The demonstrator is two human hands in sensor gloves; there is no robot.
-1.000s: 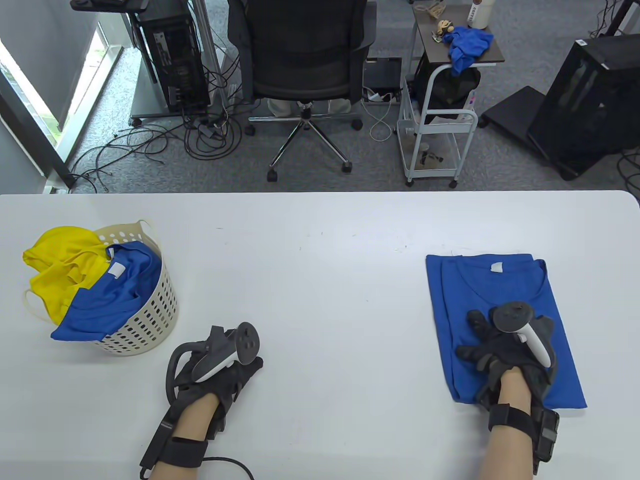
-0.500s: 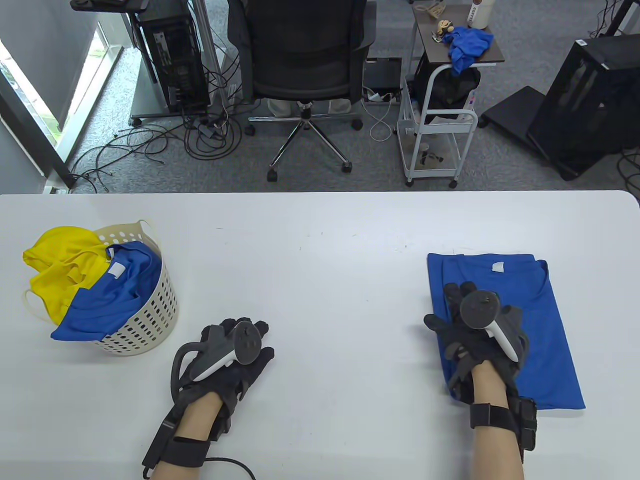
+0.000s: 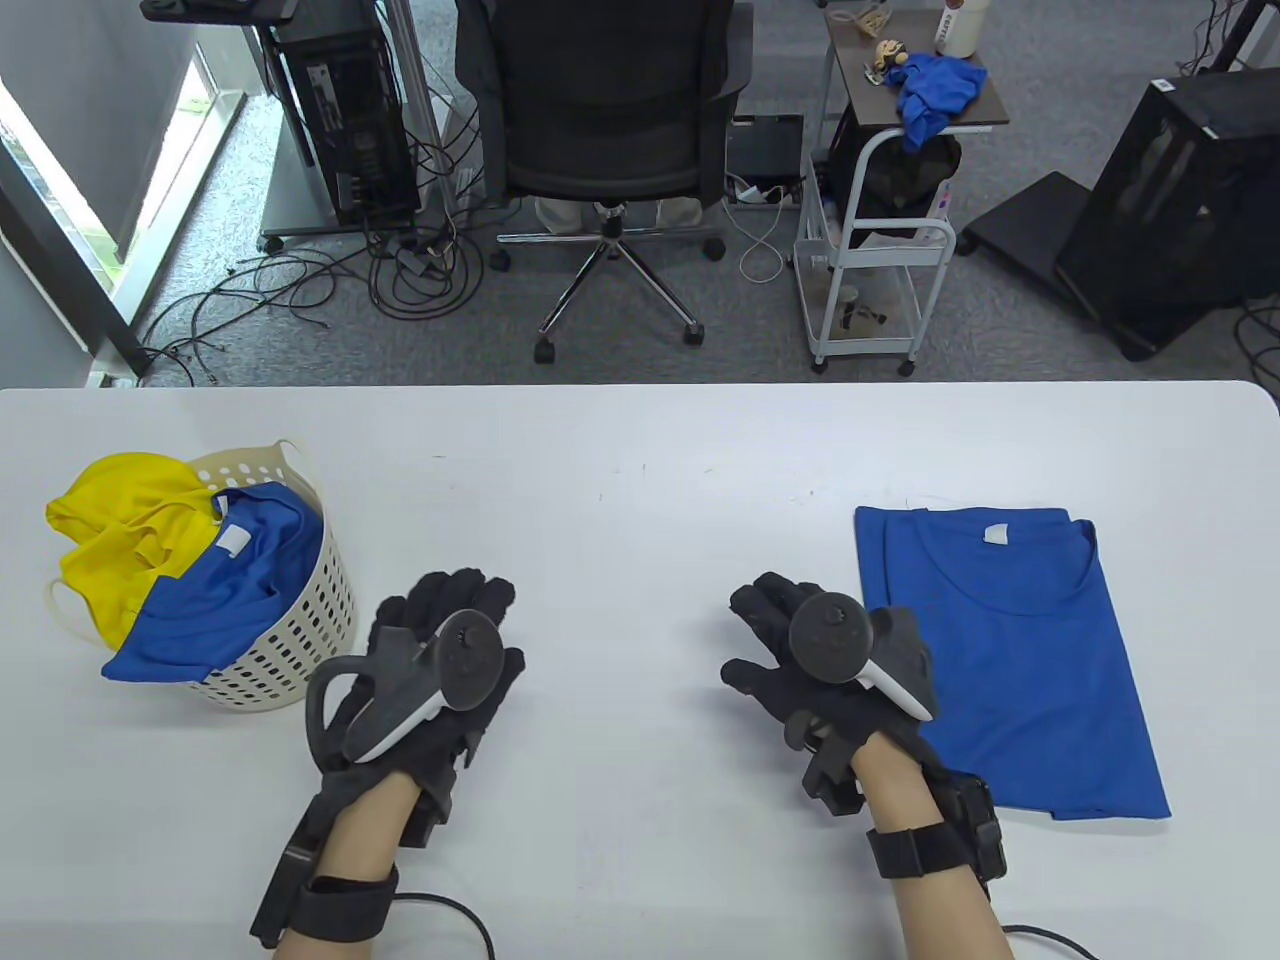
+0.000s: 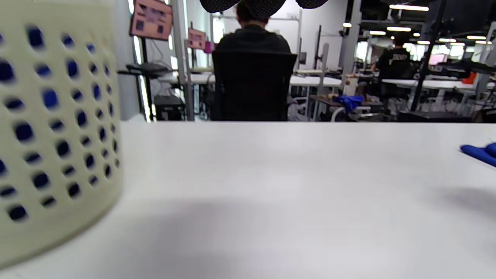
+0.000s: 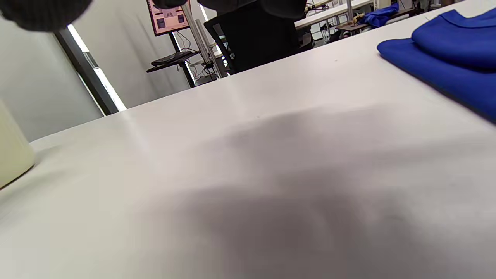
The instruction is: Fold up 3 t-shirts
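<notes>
A folded blue t-shirt lies flat on the right side of the white table; its edge shows in the right wrist view. A cream perforated basket at the left holds a yellow t-shirt and a blue t-shirt that hang over its rim. My right hand is open and empty over the bare table just left of the folded shirt. My left hand is open and empty, right of the basket. The basket wall fills the left of the left wrist view.
Beyond the table's far edge stand a black office chair, a white trolley with a blue cloth on top, a computer tower and loose cables on the floor.
My right hand has lifted off the folded blue shirt and moved left onto the bare table. My left hand has moved a little forward and left towards the basket, its fingers now spread.
</notes>
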